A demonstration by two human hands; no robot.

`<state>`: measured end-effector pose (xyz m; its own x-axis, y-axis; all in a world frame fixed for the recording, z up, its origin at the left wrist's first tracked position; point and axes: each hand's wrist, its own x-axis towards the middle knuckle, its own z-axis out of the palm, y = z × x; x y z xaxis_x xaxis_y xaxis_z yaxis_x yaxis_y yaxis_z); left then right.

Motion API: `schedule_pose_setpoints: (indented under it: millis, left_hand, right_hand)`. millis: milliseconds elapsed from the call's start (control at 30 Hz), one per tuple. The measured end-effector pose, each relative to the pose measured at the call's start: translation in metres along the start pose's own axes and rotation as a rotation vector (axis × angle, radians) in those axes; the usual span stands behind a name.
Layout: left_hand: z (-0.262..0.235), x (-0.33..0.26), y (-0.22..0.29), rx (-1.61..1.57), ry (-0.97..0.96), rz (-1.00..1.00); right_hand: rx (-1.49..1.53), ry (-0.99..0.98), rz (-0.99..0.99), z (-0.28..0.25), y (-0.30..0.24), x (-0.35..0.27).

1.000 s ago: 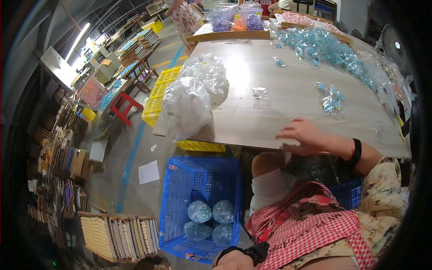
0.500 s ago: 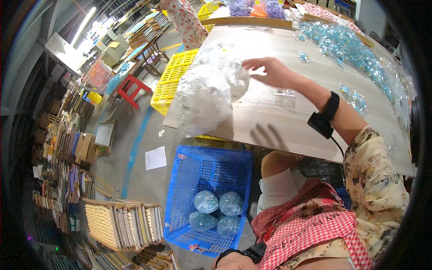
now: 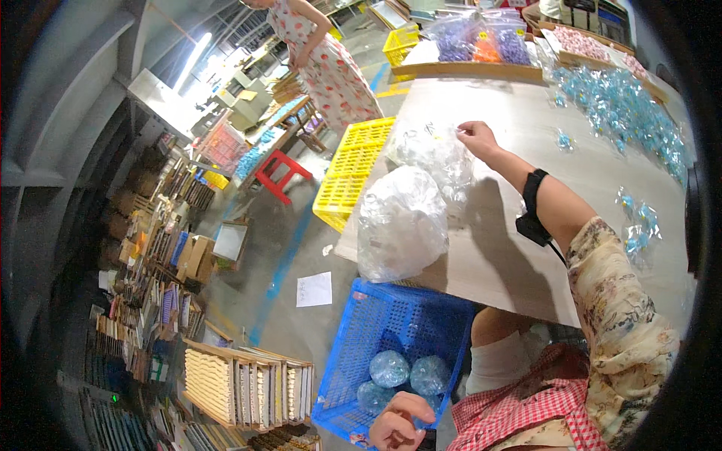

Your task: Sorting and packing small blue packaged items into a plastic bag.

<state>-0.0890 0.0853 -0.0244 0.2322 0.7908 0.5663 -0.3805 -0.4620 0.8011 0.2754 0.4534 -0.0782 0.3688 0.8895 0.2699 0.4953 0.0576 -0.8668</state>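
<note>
My right hand (image 3: 479,140) reaches over the table with thumb and fingers pinched at the edge of a clear plastic bag (image 3: 451,169) in a loose heap. Beside that heap, at the table's left edge, sits a puffed-out clear plastic bag (image 3: 402,229). Low in the view, my left hand (image 3: 402,422) hovers over the near end of a blue crate (image 3: 342,376), its fingers loosely curled and apart, with nothing seen in them. Inside the crate lie several round clear bundles (image 3: 389,368) of pale blue pieces; my left hand partly hides them.
Small blue-filled packets (image 3: 620,113) are spread along the right of the table (image 3: 519,255). A wooden tray (image 3: 481,71) of purple and orange bags stands at its far end. Yellow crates (image 3: 353,165), a red stool (image 3: 282,175) and another person (image 3: 323,68) are to the left.
My right hand has gone from spread fingers to a pinch on the bag's edge. My left hand has come up over the crate. The view has shifted, and the other person shows more fully.
</note>
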Motion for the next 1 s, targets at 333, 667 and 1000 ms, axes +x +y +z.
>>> schedule_pose_setpoints:
  millis: [333,667,1000]
  left_hand:
    - [0.019,0.0,0.012,0.589,0.024,-0.145]
    - [0.059,0.024,0.048,0.95,0.062,0.156]
    - [0.079,-0.085,-0.067,0.744,-0.251,-0.267]
  right_hand:
    - [0.025,-0.056,-0.533,-0.113,-0.148,-0.078]
    - [0.037,-0.806,-0.74,-0.161,-0.195,-0.299]
    - [-0.13,-0.774,-0.733,-0.131,-0.069,-0.403]
